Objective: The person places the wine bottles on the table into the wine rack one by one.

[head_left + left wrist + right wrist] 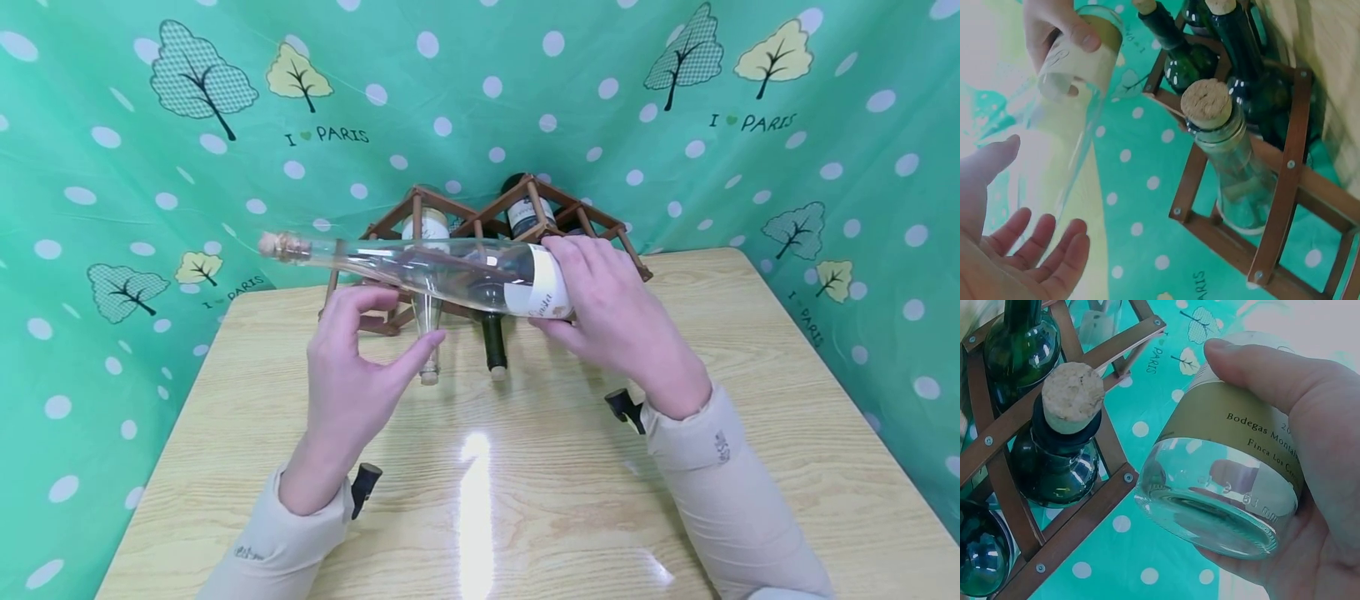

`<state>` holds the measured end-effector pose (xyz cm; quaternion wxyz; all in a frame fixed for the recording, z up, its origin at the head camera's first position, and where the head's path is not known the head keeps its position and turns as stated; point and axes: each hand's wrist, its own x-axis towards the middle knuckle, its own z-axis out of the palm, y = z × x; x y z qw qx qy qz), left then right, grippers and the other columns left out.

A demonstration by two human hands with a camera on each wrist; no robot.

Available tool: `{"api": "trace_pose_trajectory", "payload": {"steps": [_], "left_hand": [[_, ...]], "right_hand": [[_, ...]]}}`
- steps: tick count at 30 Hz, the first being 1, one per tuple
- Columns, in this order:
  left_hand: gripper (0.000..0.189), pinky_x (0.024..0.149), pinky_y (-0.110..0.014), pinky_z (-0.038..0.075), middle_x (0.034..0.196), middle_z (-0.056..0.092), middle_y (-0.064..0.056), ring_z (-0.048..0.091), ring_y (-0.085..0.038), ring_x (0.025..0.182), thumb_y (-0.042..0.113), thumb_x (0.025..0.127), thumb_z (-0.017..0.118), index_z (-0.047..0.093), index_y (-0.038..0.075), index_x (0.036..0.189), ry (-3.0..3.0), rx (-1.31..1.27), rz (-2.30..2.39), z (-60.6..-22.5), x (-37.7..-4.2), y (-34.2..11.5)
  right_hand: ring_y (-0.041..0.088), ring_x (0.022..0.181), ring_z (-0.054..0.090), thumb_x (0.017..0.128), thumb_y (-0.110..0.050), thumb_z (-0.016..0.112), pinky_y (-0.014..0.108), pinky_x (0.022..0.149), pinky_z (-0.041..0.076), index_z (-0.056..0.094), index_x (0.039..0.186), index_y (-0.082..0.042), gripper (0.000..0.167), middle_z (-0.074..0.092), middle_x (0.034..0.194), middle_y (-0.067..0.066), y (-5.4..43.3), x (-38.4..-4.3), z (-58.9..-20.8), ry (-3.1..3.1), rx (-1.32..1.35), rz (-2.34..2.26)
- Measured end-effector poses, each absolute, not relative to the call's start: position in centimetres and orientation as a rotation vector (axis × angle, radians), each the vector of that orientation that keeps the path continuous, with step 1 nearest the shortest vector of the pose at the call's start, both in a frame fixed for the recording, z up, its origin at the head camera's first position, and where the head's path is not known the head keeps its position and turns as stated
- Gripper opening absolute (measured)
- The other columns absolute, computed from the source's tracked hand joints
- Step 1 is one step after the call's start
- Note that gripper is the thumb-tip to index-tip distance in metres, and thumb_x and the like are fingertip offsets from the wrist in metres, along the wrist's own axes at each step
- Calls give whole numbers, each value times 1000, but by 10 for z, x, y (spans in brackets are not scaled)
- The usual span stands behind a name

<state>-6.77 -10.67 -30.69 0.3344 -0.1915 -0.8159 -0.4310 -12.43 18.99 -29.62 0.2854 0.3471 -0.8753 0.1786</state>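
A clear glass bottle [465,271] with a cork [272,245] in its neck lies sideways in the air, its neck toward the left. My right hand [611,312] grips it around the labelled base end; the label [1238,422] shows between thumb and fingers in the right wrist view. Below the neck, my left hand [360,367] holds nothing, its thumb and fingers spread apart. In the left wrist view its fingers [1041,250] are loosely bent beside the bottle. Behind the bottle stands a wooden wine rack [450,204], partly hidden by it.
Corked bottles sit in the rack, among them a clear one [1235,169] and a dark green one [495,342], necks pointing toward me. The wooden table [562,475] carries the rack near its back edge. A green dotted cloth [480,75] hangs behind and at both sides.
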Motion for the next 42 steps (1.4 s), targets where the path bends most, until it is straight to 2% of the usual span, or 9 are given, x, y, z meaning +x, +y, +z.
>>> {"api": "trace_pose_trajectory", "payload": {"steps": [7,12,17,27,37,42], "left_hand": [[56,93,-32,48,113,68,-15,61,-32,105,13,76,96,66,-4,120,-2023,-595,-1035,-303,-67,-111],[52,96,-31,47,113,69,-19,62,-38,107,21,81,93,68,-5,118,-1923,-652,-962,-301,-68,-113],[50,103,-40,46,117,67,-23,60,-43,111,29,86,89,69,-6,117,-1871,-691,-845,-301,-71,-114],[60,116,-50,41,127,64,-25,56,-46,126,20,79,94,66,-7,124,-1958,-732,-711,-300,-73,-120],[74,121,-49,37,137,62,-25,54,-44,133,19,75,98,62,-5,136,-2074,-730,-630,-301,-75,-122],[81,119,-49,40,140,61,-23,55,-43,132,18,74,99,60,-4,141,-2134,-731,-585,-304,-78,-123]], "right_hand": [[42,115,58,83,-27,91,54,90,49,51,143,0,78,61,130,22,191,-126,-298,-2348,906,453],[42,115,57,82,-28,92,55,88,49,51,143,-1,78,61,131,22,191,-127,-299,-2357,902,414],[43,117,56,80,-24,93,56,90,49,51,142,-1,78,61,132,23,191,-126,-299,-2380,897,391],[44,119,56,77,-18,95,58,94,48,53,143,-1,80,61,131,23,188,-126,-300,-2382,910,344],[43,120,55,76,-16,95,59,101,46,54,142,-2,80,61,132,22,186,-126,-301,-2395,921,317],[43,119,55,77,-16,94,60,102,46,54,143,-3,78,61,133,21,184,-124,-300,-2408,932,298]]}}
